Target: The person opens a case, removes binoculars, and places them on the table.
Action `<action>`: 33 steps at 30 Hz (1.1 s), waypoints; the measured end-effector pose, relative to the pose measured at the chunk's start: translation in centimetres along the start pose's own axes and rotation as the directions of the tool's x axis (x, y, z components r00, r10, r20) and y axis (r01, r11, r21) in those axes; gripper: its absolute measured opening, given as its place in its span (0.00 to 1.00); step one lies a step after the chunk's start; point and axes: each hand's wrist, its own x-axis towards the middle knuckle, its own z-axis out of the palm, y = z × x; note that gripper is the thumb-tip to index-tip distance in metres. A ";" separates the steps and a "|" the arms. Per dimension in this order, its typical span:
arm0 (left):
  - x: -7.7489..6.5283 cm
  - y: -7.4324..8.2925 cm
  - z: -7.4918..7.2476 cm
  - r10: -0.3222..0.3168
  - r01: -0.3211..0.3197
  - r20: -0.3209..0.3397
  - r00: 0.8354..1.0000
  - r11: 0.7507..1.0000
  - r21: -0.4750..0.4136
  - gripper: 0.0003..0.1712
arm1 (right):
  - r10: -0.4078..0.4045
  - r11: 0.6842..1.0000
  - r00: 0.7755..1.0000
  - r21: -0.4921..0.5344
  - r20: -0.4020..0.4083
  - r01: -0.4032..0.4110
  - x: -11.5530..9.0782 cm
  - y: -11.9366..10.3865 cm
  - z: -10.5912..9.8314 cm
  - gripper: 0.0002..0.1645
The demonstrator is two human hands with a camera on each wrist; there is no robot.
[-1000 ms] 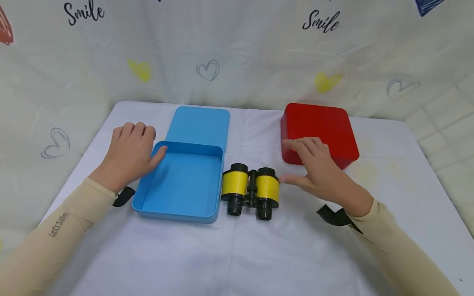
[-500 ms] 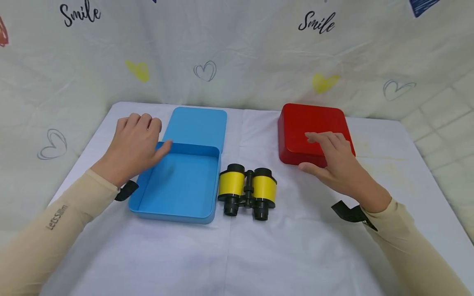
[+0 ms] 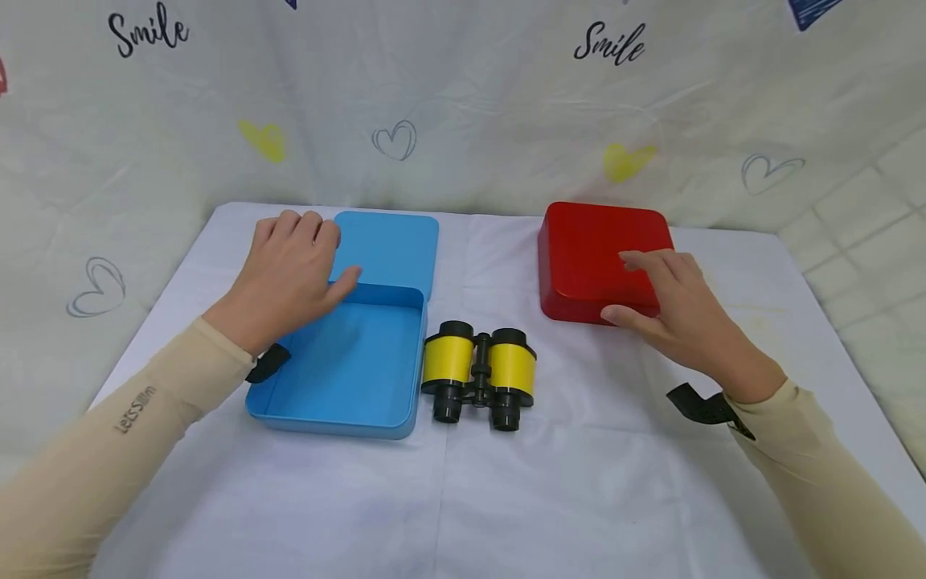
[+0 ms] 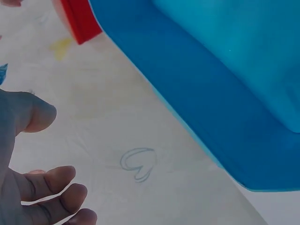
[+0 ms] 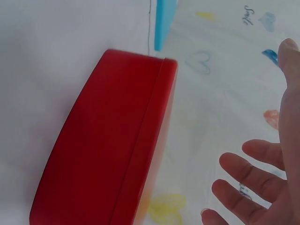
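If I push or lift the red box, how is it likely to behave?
The red box is probably stiff: it looks straight-sided and undented. Sitting broad and low on the white cloth, it would likely slide rather than tip when pushed. The seam near its edge suggests it might come open if gripped on one part only.

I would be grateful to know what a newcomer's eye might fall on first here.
Probably the bright red box, towards the far side of the white table, with the right hand nearby. Next would likely come the yellow-and-black binoculars, lying just right of the open blue box.
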 end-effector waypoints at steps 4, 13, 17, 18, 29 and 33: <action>0.8 0.7 0.0 0.005 -0.005 -0.001 1.000 1.000 -0.015 0.26 | 0.062 0.998 0.998 -0.012 0.022 -0.061 -0.2 0.8 -0.6 0.43; 3.1 2.8 -0.3 0.037 -0.039 -0.024 0.999 0.995 -0.087 0.31 | 0.158 0.987 0.986 0.007 0.053 -0.159 -0.3 2.9 -1.4 0.46; 4.1 3.8 -0.2 0.079 -0.083 -0.051 0.996 0.991 -0.104 0.31 | 0.179 0.984 0.983 0.015 0.045 -0.180 -0.3 3.6 -1.5 0.46; 4.3 4.1 -0.2 0.083 -0.089 -0.050 0.995 0.988 -0.125 0.31 | 0.185 0.983 0.982 0.012 0.039 -0.186 -0.3 3.8 -1.5 0.46; 7.4 9.1 -0.4 0.094 -0.040 0.139 0.986 0.935 -0.352 0.40 | 0.287 0.957 0.958 0.051 -0.017 -0.286 0.2 6.5 -1.8 0.48; 8.7 10.8 -0.1 0.119 -0.066 0.133 0.984 0.936 -0.346 0.41 | 0.353 0.931 0.935 0.098 -0.005 -0.351 0.5 7.4 -1.8 0.48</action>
